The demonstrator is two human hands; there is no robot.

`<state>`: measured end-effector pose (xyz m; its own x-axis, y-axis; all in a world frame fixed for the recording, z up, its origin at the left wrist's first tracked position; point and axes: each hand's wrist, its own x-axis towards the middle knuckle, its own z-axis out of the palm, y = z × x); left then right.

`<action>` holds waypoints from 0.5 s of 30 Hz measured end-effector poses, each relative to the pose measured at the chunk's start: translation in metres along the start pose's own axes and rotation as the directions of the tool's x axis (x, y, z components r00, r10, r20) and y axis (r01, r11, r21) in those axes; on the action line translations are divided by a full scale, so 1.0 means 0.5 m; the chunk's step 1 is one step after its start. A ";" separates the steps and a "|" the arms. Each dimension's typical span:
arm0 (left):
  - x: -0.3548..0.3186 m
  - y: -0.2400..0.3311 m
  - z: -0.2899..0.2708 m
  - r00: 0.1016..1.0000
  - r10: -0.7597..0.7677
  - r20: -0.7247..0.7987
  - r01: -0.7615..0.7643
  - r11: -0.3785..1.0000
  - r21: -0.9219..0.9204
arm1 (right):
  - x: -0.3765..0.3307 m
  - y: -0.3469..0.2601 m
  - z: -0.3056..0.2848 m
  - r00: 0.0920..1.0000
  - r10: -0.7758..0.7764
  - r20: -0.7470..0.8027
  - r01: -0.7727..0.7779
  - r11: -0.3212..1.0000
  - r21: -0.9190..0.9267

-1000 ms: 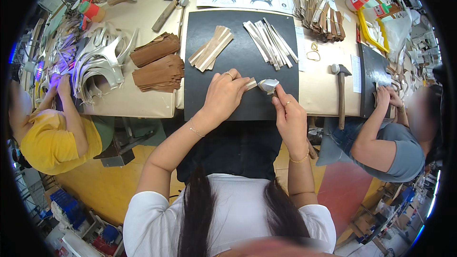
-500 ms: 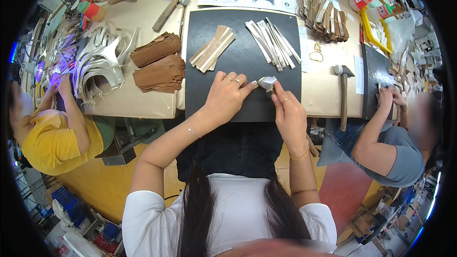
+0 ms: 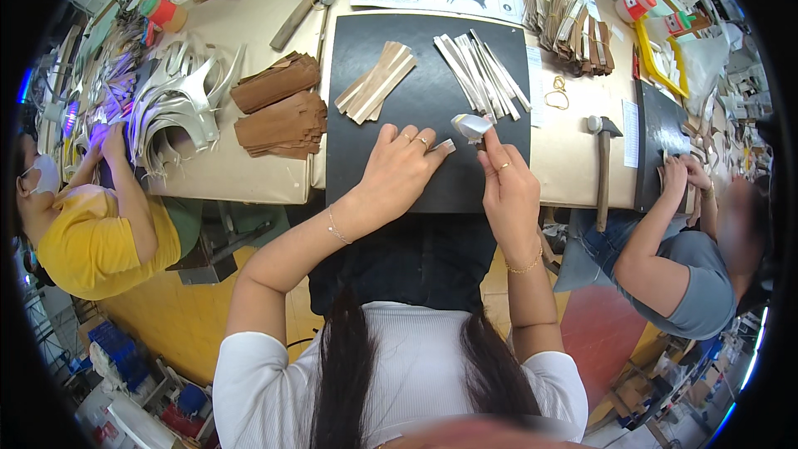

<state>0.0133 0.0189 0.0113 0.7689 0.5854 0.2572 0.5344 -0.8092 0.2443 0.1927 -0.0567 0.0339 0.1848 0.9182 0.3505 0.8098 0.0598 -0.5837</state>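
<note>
Strip pale, thin, folded; over black mat on tabletop. Right hand grip pinching its near end; left hand flat on mat, fingers spread. Likely light, floppy, creases easily; hold by edges.

— Where is there room on the black mat?

— At twelve o'clock from the left hand, bare mat runs between the tan strips and the pale strips.

— And toward three o'clock?

— The hammer lies just off the mat; beyond it a co-worker's hands probably block the way.

— Nine o'clock?

— Brown stacks crowd that side.
</note>
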 end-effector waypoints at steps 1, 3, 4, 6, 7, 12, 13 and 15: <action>0.000 0.002 -0.002 1.000 -0.007 0.014 0.007 1.000 0.005 | -0.003 -0.002 0.000 0.999 0.009 0.049 -0.007 0.999 -0.048; 0.001 0.004 -0.006 0.999 -0.023 0.027 0.023 1.000 0.009 | -0.009 -0.006 0.000 0.991 0.015 0.133 0.004 0.990 -0.142; 0.000 0.005 -0.007 0.999 -0.033 0.028 0.033 0.999 0.005 | -0.010 -0.006 0.000 0.988 0.037 0.147 -0.011 0.985 -0.174; -0.001 0.011 -0.006 0.996 -0.086 0.001 0.086 0.996 -0.034 | -0.010 -0.005 0.002 0.984 0.054 0.167 -0.015 0.974 -0.224; -0.003 0.018 -0.003 0.991 -0.130 -0.023 0.128 0.989 -0.073 | -0.010 -0.004 0.003 0.982 0.059 0.181 -0.020 0.977 -0.214; 0.005 0.036 0.028 0.942 -0.306 -0.134 0.284 0.945 -0.159 | -0.009 0.003 0.004 0.985 0.042 0.166 -0.015 0.987 -0.162; 0.009 0.035 0.035 0.928 -0.340 -0.154 0.312 0.933 -0.180 | -0.010 0.003 0.002 0.987 0.050 0.155 -0.027 0.989 -0.145; 0.013 0.035 0.044 0.904 -0.388 -0.180 0.349 0.913 -0.212 | -0.015 0.002 -0.006 0.988 0.062 0.138 -0.048 0.994 -0.102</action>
<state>0.0353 0.0076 -0.0034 0.4246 0.8522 0.3058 0.6820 -0.5232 0.5111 0.1936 -0.0645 0.0328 0.1559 0.9654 0.2091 0.8523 -0.0245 -0.5224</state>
